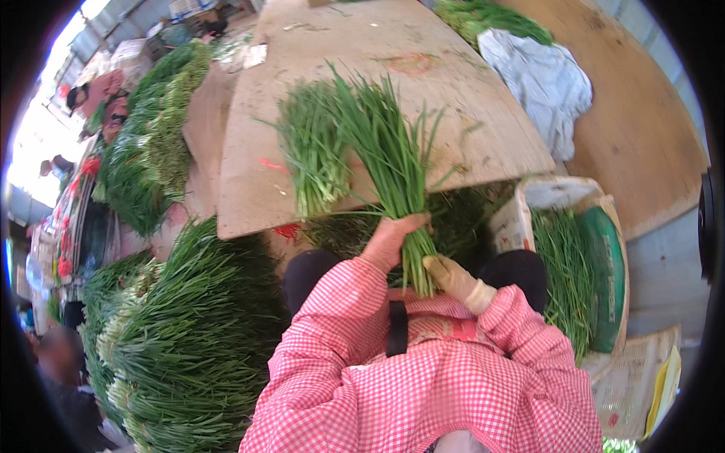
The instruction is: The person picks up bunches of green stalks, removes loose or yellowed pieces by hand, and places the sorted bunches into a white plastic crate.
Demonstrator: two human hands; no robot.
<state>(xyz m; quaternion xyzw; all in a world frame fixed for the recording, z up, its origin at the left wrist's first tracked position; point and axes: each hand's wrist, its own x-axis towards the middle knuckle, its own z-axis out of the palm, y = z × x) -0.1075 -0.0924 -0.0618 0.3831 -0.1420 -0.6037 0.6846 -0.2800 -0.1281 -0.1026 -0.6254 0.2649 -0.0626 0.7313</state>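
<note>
Right now both hands are busy with one bunch of green chives [393,162]. The left hand [389,241] has no glove, and its fingers are curled tight around the stalks near the bottom. The right hand [451,278] wears a pale glove and is closed on the stalk ends just below, close to the person's chest. The bunch stands up in front of the person, and its thin leaves fan out over the near edge of the wooden board [483,143]. It does not lie on the board; the hands hold it up. Just to its left a second small bunch [313,147] lies flat on the board. I think the person is gathering loose stalks and squaring them into a neat bundle. The stalks look thin and floppy, so a loose grip could let some slide out. The next move probably needs the ends kept even while one hand holds tight. On the person's left is a big heap of chives [185,340], and more green piles [155,128] lie farther off. On the right a white sack [525,219] holds more chives. A grey cloth [544,83] lies on the far table. The sleeves are pink and white checks.
</note>
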